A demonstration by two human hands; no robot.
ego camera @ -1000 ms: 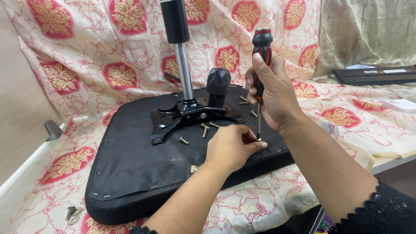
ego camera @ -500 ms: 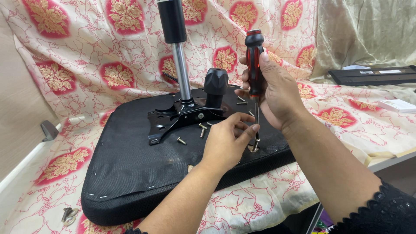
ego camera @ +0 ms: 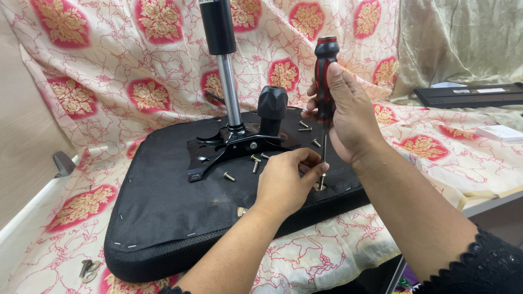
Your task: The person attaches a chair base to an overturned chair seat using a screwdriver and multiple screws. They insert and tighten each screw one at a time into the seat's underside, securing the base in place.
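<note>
Lying at the far left on the floral cloth (ego camera: pixel 81 98), a grey bracket (ego camera: pixel 64 163) rests near the wall, and a few loose washers and a bolt (ego camera: pixel 87 268) sit by the lower left corner of the seat. The upturned black chair seat (ego camera: pixel 163 212) fills the middle of the table, its fabric underside facing up and stapled along the edge. A black metal mounting plate (ego camera: pixel 218 149) is on the seat, carrying an upright gas-lift column (ego camera: pixel 224 60) and a black knob (ego camera: pixel 272 106). Loose screws (ego camera: pixel 253 162) are scattered on the seat just right of the plate, with more (ego camera: pixel 305 126) farther back. The left hand (ego camera: pixel 286 182) rests on the seat, its thumb and fingertips pinched together around the lower end of the screwdriver shaft, at a screw (ego camera: pixel 319 186) near the seat's right edge; the screw itself is mostly hidden. The screwdriver (ego camera: pixel 325 65) stands nearly upright, tip down at that point. The right hand (ego camera: pixel 348 117) is closed around its red-and-black handle, fingers wrapped behind and thumb laid along the front. At the far right, a flat black panel (ego camera: pixel 468 95) lies on the cloth, with a small white box (ego camera: pixel 498 132) in front of it.
</note>
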